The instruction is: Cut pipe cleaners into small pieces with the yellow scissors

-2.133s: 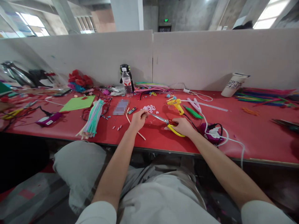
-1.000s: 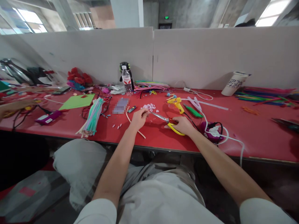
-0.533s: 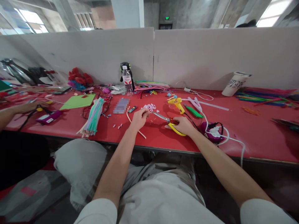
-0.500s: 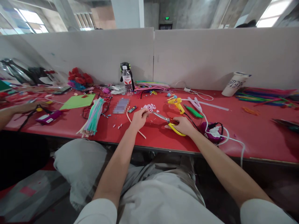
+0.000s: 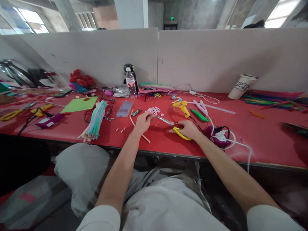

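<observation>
Yellow-handled scissors [image 5: 169, 122] are sitting in the right hand [image 5: 187, 129], fingers wrapping the handles, blades pointing left to the left hand [image 5: 143, 123], whose fingertips are pressing together; what they are pinching is too small to tell. Snipping seems to be the step in hand, the next cut calling for fingertips clear of the blades. Just beyond, pale pink bits [image 5: 155, 110] are lying in a loose heap. Farther off, a bottle [image 5: 131, 84] is carrying a red-and-white label and, at right, a cup [image 5: 242, 87] is showing dark characters, neither legible.

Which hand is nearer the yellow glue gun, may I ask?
The right hand, just in front of the glue gun; the left hand is farther, to its left.
</observation>
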